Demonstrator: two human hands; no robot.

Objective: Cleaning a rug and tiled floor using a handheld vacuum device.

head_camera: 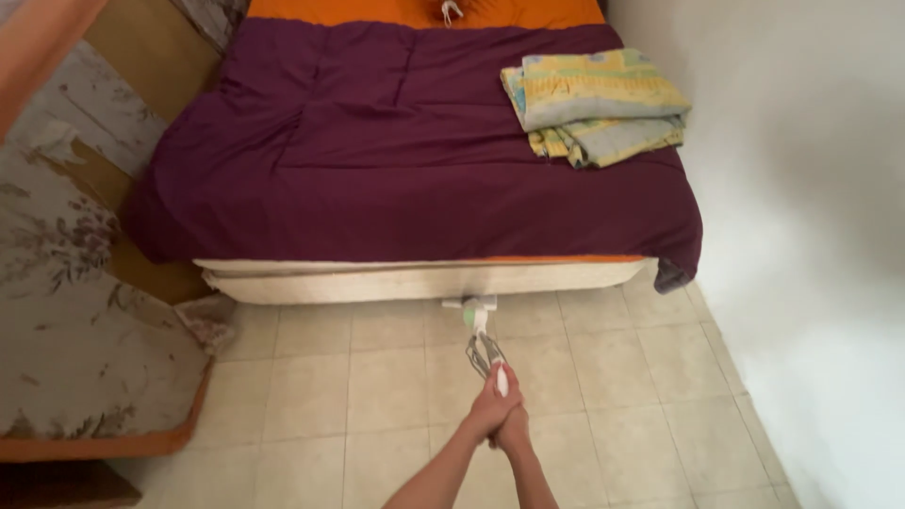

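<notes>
- Pale square floor tiles (603, 377) run from the near edge of the view up to the foot of a low bed, with a white wall (811, 236) closing the right side.
- Both arms reach forward together over the tiles: the left hand (490, 410) is wrapped around the handle from the left, and the right hand (514, 434) is closed just behind and under it, the two touching.
- What they hold is a white and green mop (479, 325); its shaft runs away from the hands, and its flat head sits on the floor at the bed's foot edge, part-way under the pale bed base (377, 281).
- A purple bedspread (396, 151) covers the bed, with an orange sheet (396, 11) showing at the far edge.
- A folded yellow and grey blanket (594, 104) lies near the bed's far right corner, well apart from the hands.
- A floral-patterned mattress (85, 311) with an orange edge leans along the left side of the floor.
- To work this well, I would judge the shaft should stay low so the head lies flat as it slides under the base, and the strokes should keep clear of the bedspread's hanging hem.
</notes>
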